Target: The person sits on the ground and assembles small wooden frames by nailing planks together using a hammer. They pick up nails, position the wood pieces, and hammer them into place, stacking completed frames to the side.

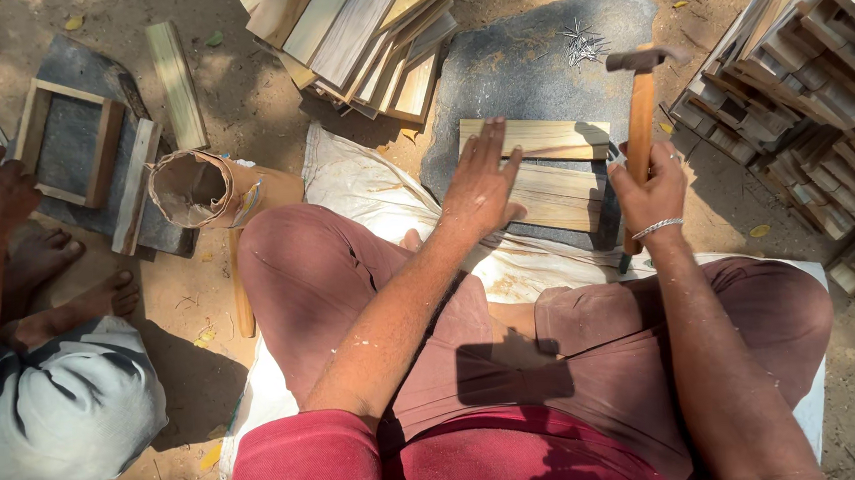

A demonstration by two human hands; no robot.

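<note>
Wooden slats (553, 171) lie under left hand (482, 181); right hand (650, 194) seemingly grips hammer (639, 105).

Lots of stuff lying around here. Up past the left hand there's a messy stack of wood slats (353, 35), and a little pile of nails (582, 44) sits above the right hand. Right of that hand, rows of stacked slats (818, 92). Far left: a wooden frame (70, 145), a torn paper bag (193, 189), and another person's bare feet (59, 281).
</note>
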